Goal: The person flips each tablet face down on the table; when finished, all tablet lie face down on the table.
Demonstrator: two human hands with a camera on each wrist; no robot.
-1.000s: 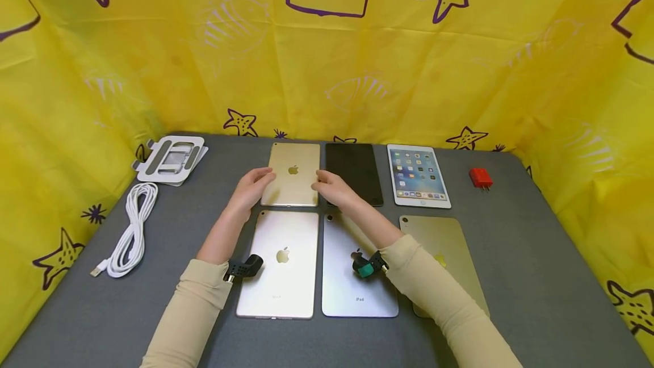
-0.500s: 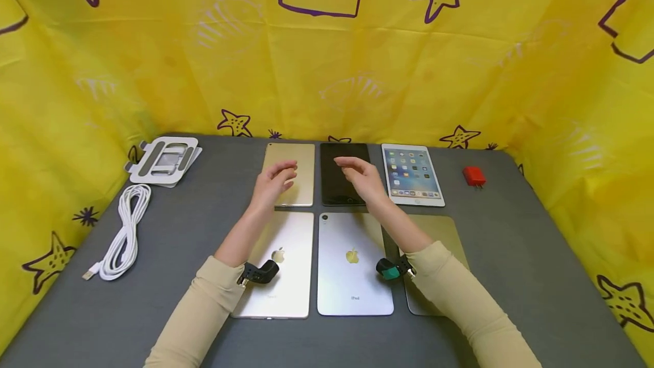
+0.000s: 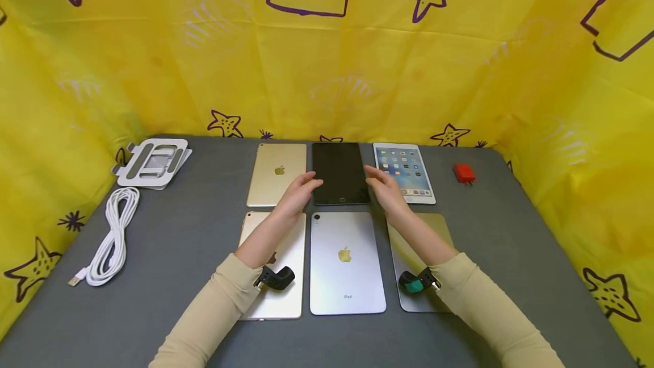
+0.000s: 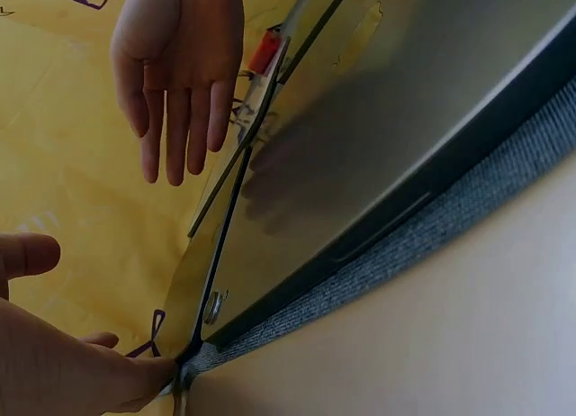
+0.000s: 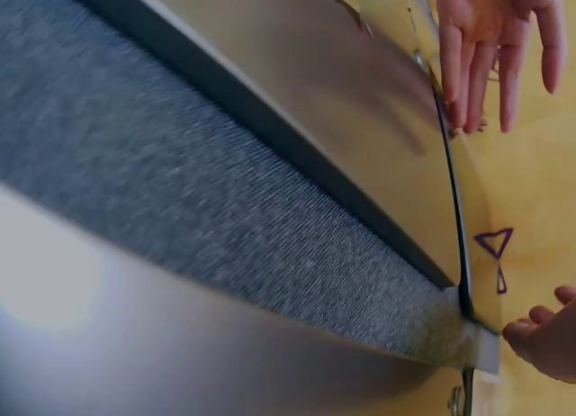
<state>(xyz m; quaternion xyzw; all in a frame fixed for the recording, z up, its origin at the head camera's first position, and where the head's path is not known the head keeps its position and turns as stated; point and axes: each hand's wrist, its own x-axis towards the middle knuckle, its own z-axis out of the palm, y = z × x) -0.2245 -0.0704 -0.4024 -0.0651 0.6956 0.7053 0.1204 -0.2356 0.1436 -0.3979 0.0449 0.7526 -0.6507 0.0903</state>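
Note:
A black tablet (image 3: 341,175) lies screen up in the middle of the back row. My left hand (image 3: 298,193) is at its left edge and my right hand (image 3: 386,191) at its right edge, fingers relaxed and pointing forward. Neither hand grips anything. In the left wrist view my right hand (image 4: 180,74) hangs palm-facing with straight fingers. The right wrist view has my left hand (image 5: 504,42) the same way. Left of the black tablet lies a gold tablet (image 3: 273,178), back up. On its right is a white tablet (image 3: 409,178) with a lit screen.
The front row holds a pale gold tablet (image 3: 286,294), a lavender iPad (image 3: 346,283) and a yellow-gold tablet (image 3: 434,231), all back up. A white stand (image 3: 179,152) and coiled white cable (image 3: 109,243) lie left. A red charger (image 3: 464,173) sits right. Yellow cloth (image 3: 286,72) surrounds the table.
Both hands have moved right from the sides of the gold tablet to the sides of the black one. The tablets keep their places in the rows; the head view has shifted slightly.

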